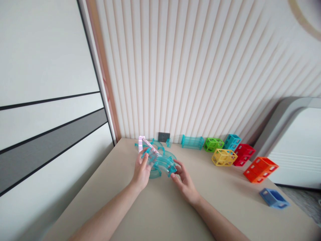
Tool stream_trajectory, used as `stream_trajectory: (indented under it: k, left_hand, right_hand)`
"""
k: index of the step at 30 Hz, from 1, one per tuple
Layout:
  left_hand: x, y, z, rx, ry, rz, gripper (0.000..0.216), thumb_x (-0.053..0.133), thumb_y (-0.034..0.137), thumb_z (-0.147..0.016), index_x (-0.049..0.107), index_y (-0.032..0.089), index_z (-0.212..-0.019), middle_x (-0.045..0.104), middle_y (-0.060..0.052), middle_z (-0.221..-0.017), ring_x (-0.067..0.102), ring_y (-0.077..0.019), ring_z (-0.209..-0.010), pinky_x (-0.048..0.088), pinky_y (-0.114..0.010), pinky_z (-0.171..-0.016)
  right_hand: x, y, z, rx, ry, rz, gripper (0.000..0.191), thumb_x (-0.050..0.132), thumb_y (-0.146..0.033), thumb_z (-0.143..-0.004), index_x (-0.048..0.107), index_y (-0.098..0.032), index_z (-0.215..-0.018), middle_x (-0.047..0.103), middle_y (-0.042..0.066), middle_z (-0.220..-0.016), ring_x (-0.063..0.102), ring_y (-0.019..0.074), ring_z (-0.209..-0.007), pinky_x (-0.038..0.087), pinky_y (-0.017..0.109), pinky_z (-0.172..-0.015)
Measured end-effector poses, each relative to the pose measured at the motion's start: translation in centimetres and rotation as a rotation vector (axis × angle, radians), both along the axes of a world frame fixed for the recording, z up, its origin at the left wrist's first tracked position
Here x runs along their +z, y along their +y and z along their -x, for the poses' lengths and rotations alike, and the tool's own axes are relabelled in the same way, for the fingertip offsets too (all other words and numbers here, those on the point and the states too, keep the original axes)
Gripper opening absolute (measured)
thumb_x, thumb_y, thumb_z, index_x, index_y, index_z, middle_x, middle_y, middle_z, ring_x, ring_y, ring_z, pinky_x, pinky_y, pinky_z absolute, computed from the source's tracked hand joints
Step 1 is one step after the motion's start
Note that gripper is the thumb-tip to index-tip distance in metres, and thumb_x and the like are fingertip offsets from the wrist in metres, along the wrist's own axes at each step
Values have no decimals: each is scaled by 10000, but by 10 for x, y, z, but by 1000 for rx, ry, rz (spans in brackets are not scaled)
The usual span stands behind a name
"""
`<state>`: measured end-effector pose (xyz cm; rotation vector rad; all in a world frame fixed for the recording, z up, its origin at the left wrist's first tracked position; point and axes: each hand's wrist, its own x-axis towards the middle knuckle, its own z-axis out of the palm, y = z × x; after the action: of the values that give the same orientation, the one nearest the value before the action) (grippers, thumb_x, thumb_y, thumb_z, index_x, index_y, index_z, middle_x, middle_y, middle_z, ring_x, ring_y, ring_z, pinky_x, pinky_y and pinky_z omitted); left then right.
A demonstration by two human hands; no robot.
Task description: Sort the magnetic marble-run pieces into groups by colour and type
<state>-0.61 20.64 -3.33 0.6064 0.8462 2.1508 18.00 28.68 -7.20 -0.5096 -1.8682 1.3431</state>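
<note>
Beige table. Left hand pinches the left end of a translucent teal curved tube, thumb against fingers; right hand, thumb and fingertips slightly parted, pinches its right end. Tube is above the table, toward back-left corner. Orange block and blue block: near right edge. Straight teal tube: along back edge. Yellow block: near back-right corner.

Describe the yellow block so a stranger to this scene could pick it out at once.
Find the beige table by the ribbed wall, then the colourful openwork blocks on its right side. The yellow block sits in front of the green block, left of the red block: the only yellow one.
</note>
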Motion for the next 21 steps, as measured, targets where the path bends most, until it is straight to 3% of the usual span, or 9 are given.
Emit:
stream_trajectory:
  k: [4,11,17,21]
  left_hand:
    - [0,-3,-2,-58,62,-7,459,736,496,-837,619,255,-1210,700,-95,-1210,654,-264,-1141,526,-390,-920]
    - [-18,-1,-3,-160,259,129,422,730,464,-852,669,238,-1204,712,-96,-1174,671,-253,-1073,529,-341,-856]
    - [-22,-2,-5,-216,323,151,393,752,450,-835,698,218,-1147,735,-88,-1115,679,-248,-1071,527,-352,-914]
    - [-24,-3,-6,-234,308,149,378,746,446,-842,697,233,-1150,736,-79,-1123,682,-252,-1077,534,-360,-913]
  right_hand:
    - [4,5,2,-46,173,147,611,643,-526,-911,444,-285,-1437,691,91,-1211,674,248,-1051,541,436,-930]
    - [9,23,-2,-288,297,235,446,689,-557,-857,725,-218,-1144,758,96,-1101,672,255,-926,545,401,-802]
    - [17,23,-1,-230,442,448,353,746,-583,-795,786,-248,-901,771,57,-969,654,218,-860,530,341,-741]
    - [18,23,-1,-216,452,451,337,762,-578,-783,783,-253,-868,763,45,-942,640,205,-838,514,326,-733]
